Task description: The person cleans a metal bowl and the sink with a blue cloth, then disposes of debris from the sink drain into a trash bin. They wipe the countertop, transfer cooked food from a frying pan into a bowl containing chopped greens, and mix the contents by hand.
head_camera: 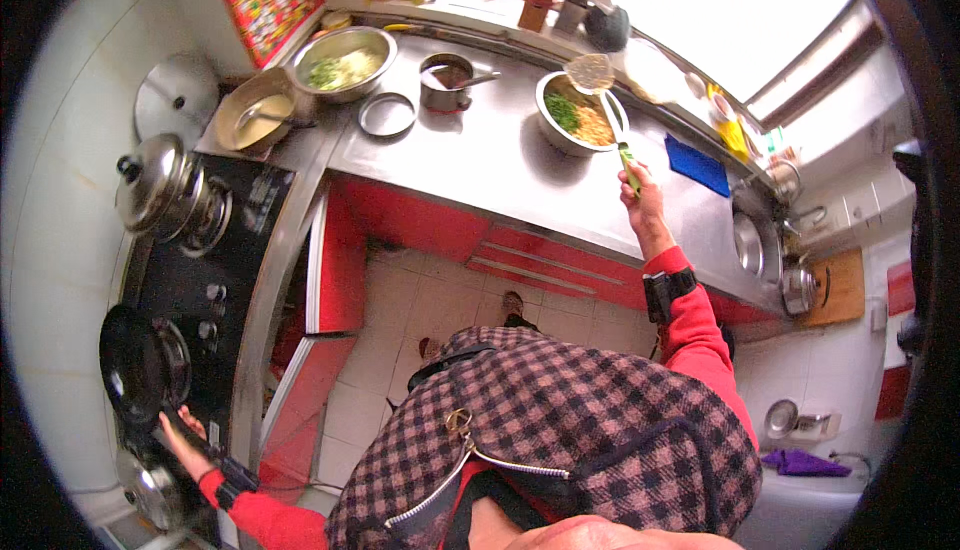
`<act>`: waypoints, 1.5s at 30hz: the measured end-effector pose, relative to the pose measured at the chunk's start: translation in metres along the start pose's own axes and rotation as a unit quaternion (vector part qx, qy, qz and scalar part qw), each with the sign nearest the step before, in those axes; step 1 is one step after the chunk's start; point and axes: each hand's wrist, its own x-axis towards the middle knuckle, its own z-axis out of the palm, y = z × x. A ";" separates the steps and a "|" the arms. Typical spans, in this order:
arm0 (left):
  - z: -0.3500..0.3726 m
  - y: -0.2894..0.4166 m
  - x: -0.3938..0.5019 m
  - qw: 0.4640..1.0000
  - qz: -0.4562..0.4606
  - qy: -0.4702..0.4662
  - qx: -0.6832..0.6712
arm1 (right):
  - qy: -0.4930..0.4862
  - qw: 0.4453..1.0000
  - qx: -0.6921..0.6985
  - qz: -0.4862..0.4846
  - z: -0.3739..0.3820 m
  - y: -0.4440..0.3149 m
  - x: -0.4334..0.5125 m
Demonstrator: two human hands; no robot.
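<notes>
My right hand [643,201] grips the green handle of a skimmer [590,73]. The skimmer's round head is over the far rim of a metal bowl [546,126], which holds chopped greens [562,111] and yellow crumbly food [592,129]. On the left, my left hand [184,430] is closed around the dark handle of a black frying pan [131,366]. That pan looks tilted beside a burner's pan support [178,358] on the black gas hob [247,265]. Its inside is too dark to make out.
Lidded pots [154,190] [154,490] stand at both ends of the hob. Along the steel counter [465,160] are a bowl of shredded vegetables [304,58], a batter bowl [225,126], a small pot [442,99] and a blue cloth [697,166]. An open red cabinet door [337,257] juts out.
</notes>
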 end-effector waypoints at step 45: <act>0.686 -0.210 -0.354 0.631 -0.124 -0.752 0.145 | -0.279 0.910 -0.306 0.026 0.003 -0.047 0.109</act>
